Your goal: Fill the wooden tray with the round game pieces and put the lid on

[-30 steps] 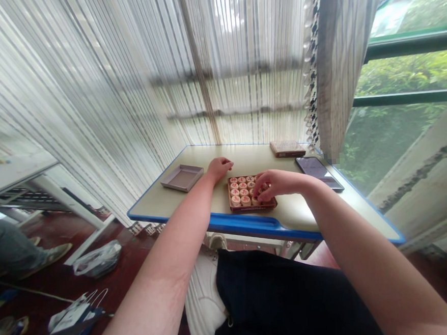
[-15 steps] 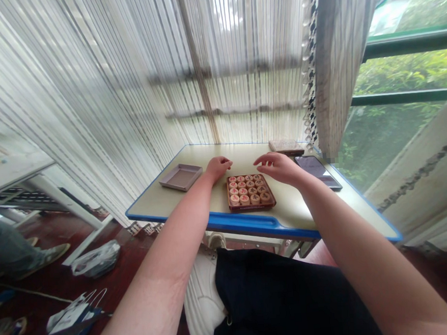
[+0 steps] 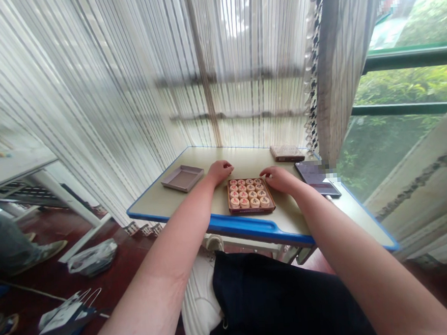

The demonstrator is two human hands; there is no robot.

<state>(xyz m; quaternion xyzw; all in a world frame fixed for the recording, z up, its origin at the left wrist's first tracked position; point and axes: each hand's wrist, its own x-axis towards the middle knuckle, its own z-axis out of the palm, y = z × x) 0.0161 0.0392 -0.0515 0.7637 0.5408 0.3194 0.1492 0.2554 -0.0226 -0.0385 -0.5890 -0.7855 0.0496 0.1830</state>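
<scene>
Chinese chess pieces [image 3: 242, 188], round and pale with red and black characters, stand in rows in a shallow brown box [image 3: 251, 210] near the table's front. My left hand [image 3: 219, 171] rests just beyond the box's far left corner. Its fingers are loosely curled, slightly apart, with nothing visible in them. At the far right corner is my right hand [image 3: 280, 179], its bent fingers apart and close beside the box's edge; whether they touch it I cannot tell. A shallow grey-mauve lid or tray [image 3: 182, 178] lies open side up to the left.
A closed flat box [image 3: 287, 153] lies at the table's back right, with a dark tablet [image 3: 316, 179] in front of it. The table [image 3: 242, 158] has a blue rim and stands against a string curtain [image 3: 241, 95]. A plastic bag [image 3: 94, 258] lies on the floor at left.
My right hand has come down and nearer the box's far right corner, its fingers less stretched. My left hand has hardly moved. The view has tilted slightly upward.
</scene>
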